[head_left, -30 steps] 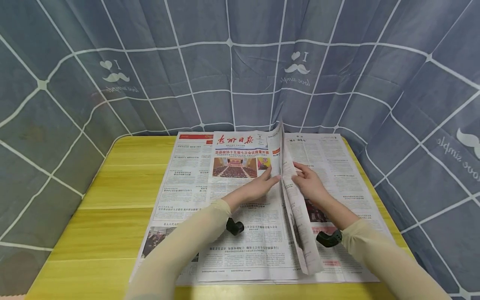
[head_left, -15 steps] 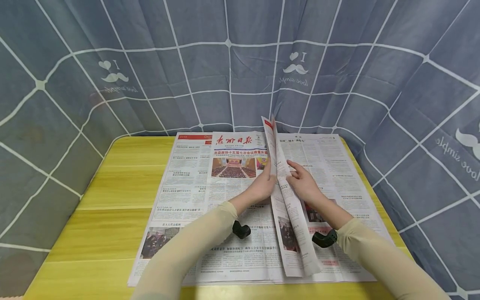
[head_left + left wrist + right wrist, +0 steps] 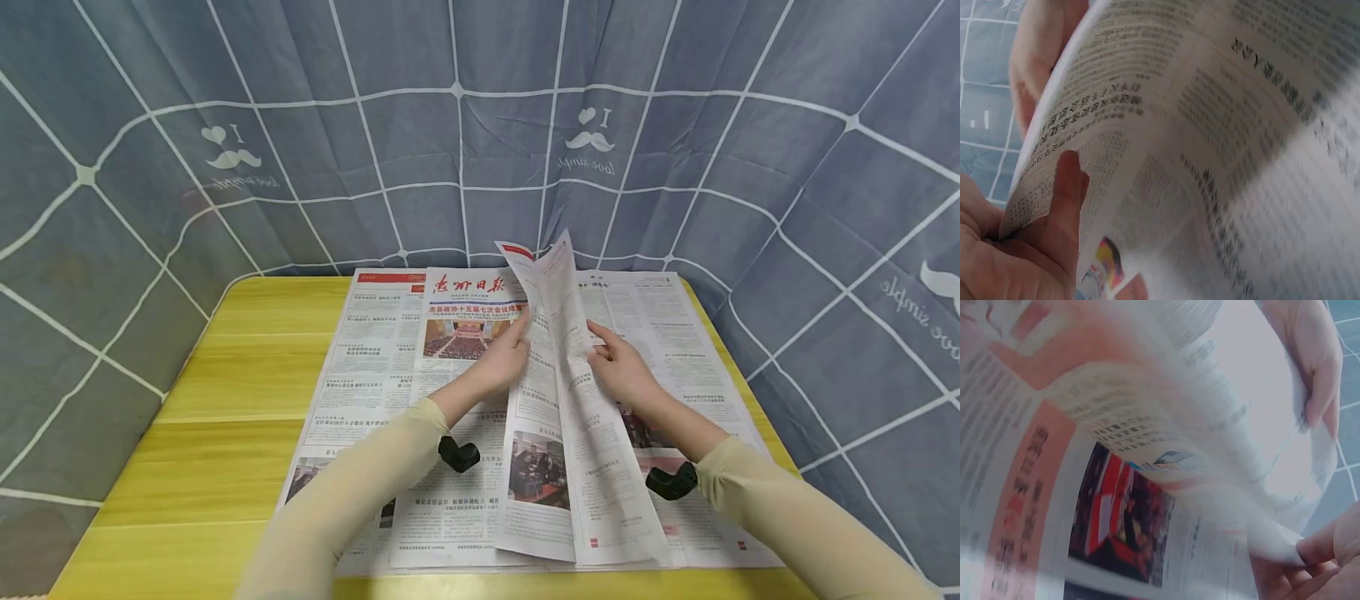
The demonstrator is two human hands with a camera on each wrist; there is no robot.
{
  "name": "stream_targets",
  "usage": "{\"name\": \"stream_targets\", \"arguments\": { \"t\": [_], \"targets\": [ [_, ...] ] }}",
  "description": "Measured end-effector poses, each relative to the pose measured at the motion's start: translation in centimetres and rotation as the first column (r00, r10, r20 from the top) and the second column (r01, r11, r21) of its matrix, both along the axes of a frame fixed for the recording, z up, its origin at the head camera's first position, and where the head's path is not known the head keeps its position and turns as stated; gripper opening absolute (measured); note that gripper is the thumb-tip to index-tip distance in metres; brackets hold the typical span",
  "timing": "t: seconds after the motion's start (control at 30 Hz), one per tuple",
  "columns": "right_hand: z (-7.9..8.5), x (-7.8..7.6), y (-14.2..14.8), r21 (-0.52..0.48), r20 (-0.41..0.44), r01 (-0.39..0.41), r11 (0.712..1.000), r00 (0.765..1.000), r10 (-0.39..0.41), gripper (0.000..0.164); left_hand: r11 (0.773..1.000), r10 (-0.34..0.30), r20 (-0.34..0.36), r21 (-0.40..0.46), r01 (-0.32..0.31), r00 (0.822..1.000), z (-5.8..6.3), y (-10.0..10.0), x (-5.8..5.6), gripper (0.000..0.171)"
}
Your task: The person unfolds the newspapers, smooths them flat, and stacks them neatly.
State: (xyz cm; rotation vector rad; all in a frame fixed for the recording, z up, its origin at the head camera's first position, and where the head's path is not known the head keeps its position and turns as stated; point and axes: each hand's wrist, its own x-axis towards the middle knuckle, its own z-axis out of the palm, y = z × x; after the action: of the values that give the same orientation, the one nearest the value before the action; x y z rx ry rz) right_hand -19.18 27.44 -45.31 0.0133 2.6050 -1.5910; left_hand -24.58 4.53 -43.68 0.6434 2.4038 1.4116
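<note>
An open newspaper (image 3: 465, 467) lies spread on the table, with its middle pages (image 3: 540, 392) raised in a V between both hands. My left hand (image 3: 504, 360) pinches the left page's outer edge, thumb on one side and fingers on the other; the left wrist view shows that edge running into the hand (image 3: 1035, 250). On the other side, my right hand (image 3: 621, 367) grips the right page's edge between thumb and curled fingers, as the right wrist view shows at the hand (image 3: 1322, 556). The lower pages beneath the raised ones are partly hidden.
The yellow wood-grain table (image 3: 225, 392) shows to the left of the newspaper and in a strip along its front. A grey-blue curtain (image 3: 405, 167) with white grid lines stands behind and along both sides.
My left hand has taken hold of the left page and moved left with it. The raised pages have spread apart from a narrow fold into a wider V. The right hand has shifted slightly right.
</note>
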Motion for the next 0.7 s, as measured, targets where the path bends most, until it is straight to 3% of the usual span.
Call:
{"name": "stream_targets", "arguments": {
  "t": [0.4, 0.7],
  "targets": [
    [0.2, 0.5, 1.8, -0.054, 0.028, 0.037, 0.998, 0.999, -0.035, 0.063, 1.0, -0.005, -0.039, 0.025, 0.006, 0.999, 2.4, -5.3, -0.3, 0.06],
    [1.0, 1.6, 3.6, -0.006, -0.039, 0.103, 0.995, 0.994, -0.103, 0.061, 0.998, -0.011, -0.086, 0.058, 0.016, 0.996, 5.1, -9.8, 0.0, 0.059]
  ]
}}
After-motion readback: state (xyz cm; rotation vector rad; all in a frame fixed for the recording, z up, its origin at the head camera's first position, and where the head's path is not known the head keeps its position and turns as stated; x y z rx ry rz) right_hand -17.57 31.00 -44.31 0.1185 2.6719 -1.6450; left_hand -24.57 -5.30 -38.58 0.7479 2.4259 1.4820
